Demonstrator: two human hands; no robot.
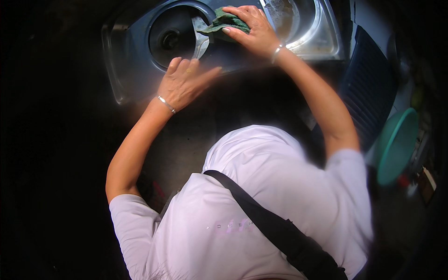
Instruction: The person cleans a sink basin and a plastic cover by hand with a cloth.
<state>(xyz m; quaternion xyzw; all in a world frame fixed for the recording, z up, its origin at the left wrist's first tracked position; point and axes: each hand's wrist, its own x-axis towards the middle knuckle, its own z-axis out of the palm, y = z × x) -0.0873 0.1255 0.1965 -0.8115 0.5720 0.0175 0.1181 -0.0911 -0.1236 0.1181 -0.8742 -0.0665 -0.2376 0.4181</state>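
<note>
My right hand [250,29] grips a crumpled green cloth [227,22] over the middle of a stainless steel sink unit [129,52]. Fingers apart and with nothing visible in it, my left hand [183,78] is at the front rim of the round left basin [175,38]; its index finger or thumb is blurred. A bright patch of light lies across that basin's right side, near the cloth. The drain shows dark at the bottom. To the right, a second basin [288,21] holds suds and is partly behind my right hand.
A dark blue ribbed board or panel [367,84] leans to the right of the sink. Beyond my right elbow stands a turquoise plastic basin [399,147], tilted on its side, with small items beside it. The floor below is mostly in deep shadow.
</note>
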